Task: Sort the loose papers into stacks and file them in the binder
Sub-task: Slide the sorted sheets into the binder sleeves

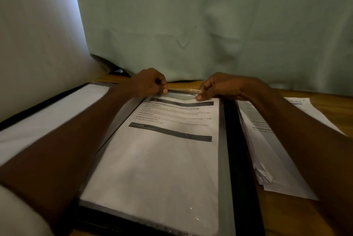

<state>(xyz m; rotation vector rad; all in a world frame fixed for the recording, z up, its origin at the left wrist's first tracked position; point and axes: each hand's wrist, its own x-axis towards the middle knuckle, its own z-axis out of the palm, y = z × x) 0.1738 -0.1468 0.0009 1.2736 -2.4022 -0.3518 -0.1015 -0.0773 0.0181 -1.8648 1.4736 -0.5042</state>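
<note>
A pale green curtain [210, 16] hangs across the whole far side, behind the open binder [232, 140] that lies flat on the wooden table [324, 98]. The binder is black, its dark edge strip running toward the person along the right of the facing page, and its left-hand page [47, 119] shows white under the left forearm. In the middle of the binder sits a clear plastic sleeve [222, 159] holding a printed sheet [162, 159]; the sheet's heading reads "Shoe Rack Organization and Inside Cleaning", with smaller bold lines under it that look like "TASK DESCRIPTION", and two dark bars across the text, the rest too blurred to read. Just to the right of the binder, on the table, lies the stack of loose papers [277, 159], slightly fanned, its near corner ragged; its print is mostly blurred, though a bold line beginning "REQUIRED" shows. At the far end of the binder, both hands work the sleeve's open top edge. The left hand [150, 83] is curled, thumb and fingers pinching the sleeve's lip at the left. The right hand [219, 86] is likewise curled, its thumb and forefinger pinching the lip just right of centre.
</note>
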